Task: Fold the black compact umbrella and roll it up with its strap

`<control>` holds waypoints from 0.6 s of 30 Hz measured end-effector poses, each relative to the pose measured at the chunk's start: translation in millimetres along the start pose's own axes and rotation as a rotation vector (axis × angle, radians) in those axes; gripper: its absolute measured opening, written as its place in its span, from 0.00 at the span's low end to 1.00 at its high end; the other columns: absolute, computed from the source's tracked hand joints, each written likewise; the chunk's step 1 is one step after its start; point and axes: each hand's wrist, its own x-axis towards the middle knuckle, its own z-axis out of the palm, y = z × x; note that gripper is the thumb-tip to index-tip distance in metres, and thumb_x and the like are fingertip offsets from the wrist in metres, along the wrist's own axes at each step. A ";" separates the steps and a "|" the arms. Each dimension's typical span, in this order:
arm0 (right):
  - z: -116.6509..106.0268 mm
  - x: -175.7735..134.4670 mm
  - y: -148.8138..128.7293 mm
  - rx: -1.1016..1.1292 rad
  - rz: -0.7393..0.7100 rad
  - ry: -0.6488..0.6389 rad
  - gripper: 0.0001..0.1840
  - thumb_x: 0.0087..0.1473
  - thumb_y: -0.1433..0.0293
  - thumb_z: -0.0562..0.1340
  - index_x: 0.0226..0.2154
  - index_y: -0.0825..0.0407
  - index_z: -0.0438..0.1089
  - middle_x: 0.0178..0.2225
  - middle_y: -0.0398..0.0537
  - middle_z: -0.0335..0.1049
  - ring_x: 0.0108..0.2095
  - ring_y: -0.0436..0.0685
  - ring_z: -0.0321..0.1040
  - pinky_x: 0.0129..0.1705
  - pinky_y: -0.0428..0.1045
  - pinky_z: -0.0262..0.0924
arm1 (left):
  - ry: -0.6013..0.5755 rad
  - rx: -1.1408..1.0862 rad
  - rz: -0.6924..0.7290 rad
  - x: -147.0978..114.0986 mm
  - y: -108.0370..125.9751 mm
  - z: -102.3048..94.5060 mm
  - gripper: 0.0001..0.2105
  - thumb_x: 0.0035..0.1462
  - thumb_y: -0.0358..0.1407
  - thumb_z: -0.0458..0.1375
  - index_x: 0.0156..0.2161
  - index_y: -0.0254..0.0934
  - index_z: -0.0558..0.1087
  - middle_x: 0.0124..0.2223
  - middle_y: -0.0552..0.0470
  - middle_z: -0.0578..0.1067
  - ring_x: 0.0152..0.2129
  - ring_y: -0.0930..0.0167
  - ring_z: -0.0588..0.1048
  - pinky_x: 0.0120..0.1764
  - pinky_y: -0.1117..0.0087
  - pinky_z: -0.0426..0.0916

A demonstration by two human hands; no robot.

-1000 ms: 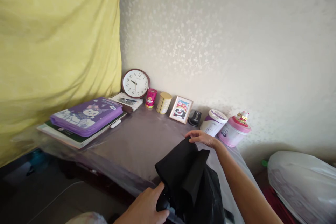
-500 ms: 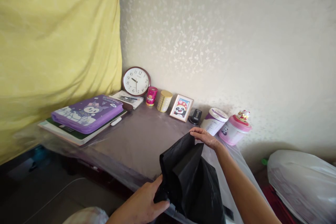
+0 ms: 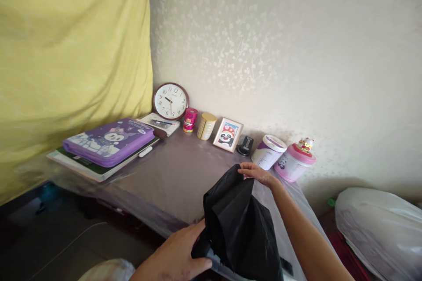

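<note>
A black bag (image 3: 245,228) of thin, creased material hangs in front of me over the table's near right part, its mouth partly spread. At its top corner my right hand (image 3: 257,173) pinches the rim between thumb and fingers. On the near left side of the mouth is my left hand (image 3: 180,250), with the bag's dark edge between its thumb and fingers. Some of the left fingertips are hidden behind the bag. The inside of the bag is dark, and I cannot make out any contents. A small dark flat item (image 3: 286,266) lies beside the bag's lower right edge.
The table (image 3: 158,180) has a plastic cover. At left lies a purple zip case (image 3: 112,140) on books. A clock (image 3: 171,101), a pink can (image 3: 190,120), a yellow-lidded can (image 3: 206,126), a panda picture frame (image 3: 228,135) and two tubs (image 3: 268,153) line the wall.
The bag's left rim has shifted slightly right and its mouth looks a little wider. My left hand has tilted slightly, with its thumb lower. My right hand keeps its pinch, almost still.
</note>
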 end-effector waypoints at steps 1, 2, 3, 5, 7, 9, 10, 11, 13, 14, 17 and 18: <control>-0.6 1.1 1.2 0.002 0.002 -0.005 0.19 0.41 0.55 0.66 0.27 0.53 0.68 0.22 0.37 0.61 0.24 0.46 0.58 0.30 0.44 0.55 | -0.031 0.003 -0.008 -0.6 -0.1 -0.1 0.30 0.45 0.36 0.57 0.57 0.49 0.58 0.37 0.56 0.73 0.31 0.69 0.71 0.35 0.74 0.62; -1.0 2.5 2.4 0.004 0.002 -0.007 0.19 0.41 0.55 0.65 0.28 0.53 0.68 0.23 0.37 0.61 0.24 0.46 0.58 0.30 0.44 0.55 | -0.053 0.011 -0.021 -1.0 -0.6 0.0 0.31 0.46 0.37 0.56 0.58 0.50 0.56 0.35 0.56 0.74 0.31 0.68 0.72 0.34 0.74 0.62; -1.1 4.2 3.6 0.005 0.000 -0.005 0.19 0.41 0.55 0.65 0.28 0.53 0.68 0.23 0.37 0.60 0.23 0.46 0.58 0.29 0.44 0.55 | -0.063 0.023 -0.034 -1.3 -1.3 0.2 0.31 0.47 0.38 0.56 0.58 0.50 0.55 0.34 0.56 0.74 0.30 0.68 0.72 0.33 0.73 0.62; -0.5 8.2 5.7 -0.008 -0.005 0.009 0.19 0.41 0.54 0.65 0.27 0.53 0.67 0.22 0.37 0.60 0.23 0.45 0.57 0.27 0.43 0.54 | -0.045 0.053 -0.040 -1.5 -2.9 1.1 0.31 0.47 0.39 0.56 0.58 0.50 0.55 0.34 0.56 0.74 0.30 0.67 0.72 0.32 0.73 0.62; 1.0 12.5 7.2 -0.050 -0.007 0.025 0.20 0.40 0.53 0.65 0.25 0.53 0.66 0.21 0.37 0.58 0.22 0.46 0.55 0.24 0.43 0.51 | -0.013 0.075 -0.046 -1.7 -4.2 2.0 0.30 0.46 0.39 0.56 0.57 0.49 0.58 0.35 0.55 0.74 0.31 0.67 0.72 0.33 0.73 0.62; 2.8 16.1 8.2 -0.120 -0.009 0.027 0.21 0.40 0.52 0.64 0.23 0.53 0.65 0.19 0.36 0.57 0.21 0.46 0.54 0.22 0.43 0.49 | 0.010 0.084 -0.070 -1.9 -4.5 3.1 0.28 0.45 0.40 0.56 0.55 0.48 0.60 0.36 0.54 0.74 0.33 0.66 0.72 0.34 0.72 0.62; 3.8 17.6 8.8 -0.154 -0.008 0.027 0.21 0.40 0.51 0.64 0.23 0.53 0.65 0.18 0.36 0.56 0.20 0.45 0.53 0.22 0.43 0.48 | 0.013 0.078 -0.081 -1.9 -4.5 3.9 0.28 0.45 0.40 0.57 0.54 0.47 0.61 0.37 0.53 0.74 0.34 0.66 0.72 0.35 0.72 0.62; 4.9 18.7 9.5 -0.187 -0.005 0.030 0.21 0.40 0.51 0.64 0.22 0.53 0.65 0.18 0.36 0.56 0.20 0.45 0.53 0.21 0.43 0.47 | 0.011 0.062 -0.095 -1.8 -4.5 4.9 0.28 0.44 0.39 0.57 0.54 0.46 0.61 0.37 0.53 0.74 0.35 0.65 0.72 0.35 0.72 0.62; 7.2 20.4 11.8 -0.239 0.009 0.047 0.21 0.41 0.51 0.63 0.23 0.53 0.66 0.18 0.36 0.58 0.19 0.46 0.54 0.21 0.43 0.48 | 0.011 0.007 -0.134 -0.8 -5.2 8.4 0.30 0.43 0.38 0.57 0.55 0.42 0.59 0.38 0.51 0.73 0.36 0.65 0.71 0.36 0.72 0.62; 8.4 21.1 13.4 -0.255 0.019 0.058 0.21 0.42 0.51 0.62 0.24 0.53 0.66 0.18 0.36 0.59 0.20 0.46 0.55 0.22 0.43 0.48 | 0.018 -0.026 -0.160 0.1 -5.9 11.0 0.31 0.43 0.37 0.57 0.55 0.40 0.57 0.39 0.50 0.73 0.37 0.65 0.71 0.36 0.72 0.62; 11.1 23.7 19.3 -0.293 0.043 0.083 0.19 0.43 0.52 0.62 0.24 0.53 0.67 0.19 0.37 0.62 0.20 0.47 0.57 0.23 0.43 0.50 | 0.058 -0.108 -0.219 3.5 -8.8 20.6 0.31 0.43 0.34 0.57 0.54 0.36 0.53 0.40 0.48 0.73 0.36 0.68 0.71 0.37 0.73 0.61; 11.4 24.6 21.3 -0.305 0.048 0.089 0.19 0.43 0.53 0.61 0.24 0.53 0.67 0.19 0.37 0.62 0.21 0.47 0.58 0.23 0.43 0.50 | 0.071 -0.119 -0.227 4.5 -9.3 23.7 0.30 0.43 0.33 0.57 0.53 0.36 0.53 0.38 0.50 0.73 0.35 0.69 0.71 0.37 0.73 0.61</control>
